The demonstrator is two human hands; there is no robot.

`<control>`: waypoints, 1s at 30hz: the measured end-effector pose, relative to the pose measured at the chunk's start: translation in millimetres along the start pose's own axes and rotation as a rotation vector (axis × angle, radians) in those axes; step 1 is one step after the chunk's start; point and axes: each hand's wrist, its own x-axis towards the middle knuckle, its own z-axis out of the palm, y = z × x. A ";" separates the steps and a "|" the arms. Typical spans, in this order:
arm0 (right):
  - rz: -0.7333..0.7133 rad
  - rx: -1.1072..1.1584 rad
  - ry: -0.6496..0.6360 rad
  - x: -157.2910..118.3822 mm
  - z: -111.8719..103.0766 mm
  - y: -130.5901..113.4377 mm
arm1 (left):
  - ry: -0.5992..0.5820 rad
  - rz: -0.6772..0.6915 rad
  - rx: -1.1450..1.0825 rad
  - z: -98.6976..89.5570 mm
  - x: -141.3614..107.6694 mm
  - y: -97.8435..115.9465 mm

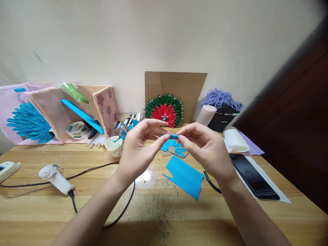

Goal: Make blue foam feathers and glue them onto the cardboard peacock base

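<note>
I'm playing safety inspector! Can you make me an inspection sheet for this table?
Surface: wooden table, small specks near the middle.
Job's things: blue piece in the fingers; blue sheet and blue petals on the table.
Clutter: cup, tape, white tool, black slab on something white.
Hands: left hand and right hand both pinch the blue piece.
Cables: black cable joins the white tool; another black cord by the right arm.
Surroundings: pale wall, cardboard behind a red-green fan.
</note>
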 end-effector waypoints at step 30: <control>-0.109 -0.097 0.130 0.9 -2.0 -2.1 | -0.078 -0.044 0.102 -8.6 -0.6 9.3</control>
